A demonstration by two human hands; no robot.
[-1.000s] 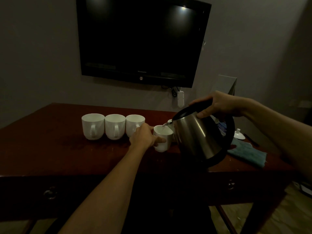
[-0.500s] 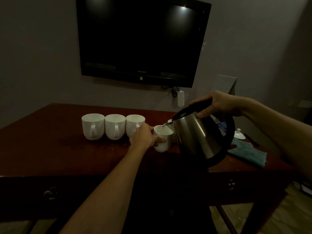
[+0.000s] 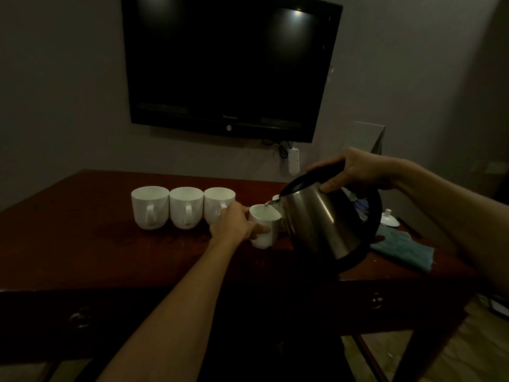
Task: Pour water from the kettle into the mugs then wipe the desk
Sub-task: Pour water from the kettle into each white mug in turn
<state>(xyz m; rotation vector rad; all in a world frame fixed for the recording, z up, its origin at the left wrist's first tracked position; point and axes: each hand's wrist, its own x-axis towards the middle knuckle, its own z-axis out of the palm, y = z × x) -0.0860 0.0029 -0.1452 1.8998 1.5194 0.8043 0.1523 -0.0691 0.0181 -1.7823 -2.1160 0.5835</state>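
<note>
A steel kettle (image 3: 322,224) with a black handle is tilted to the left, its spout over a small white mug (image 3: 265,230) on the dark red desk (image 3: 82,244). My right hand (image 3: 355,172) grips the kettle's handle from above. My left hand (image 3: 231,223) holds the small mug by its side. Water shows inside this mug. To its left stand three bigger white mugs in a row: a left mug (image 3: 150,206), a middle mug (image 3: 186,206) and a right mug (image 3: 217,204), partly behind my left hand. A blue cloth (image 3: 405,250) lies at the desk's right end.
A black television (image 3: 228,64) hangs on the wall above the desk. A white power strip (image 3: 293,161) dangles under it. A small white lid (image 3: 389,219) sits behind the cloth. Drawer knobs (image 3: 80,317) line the desk's front.
</note>
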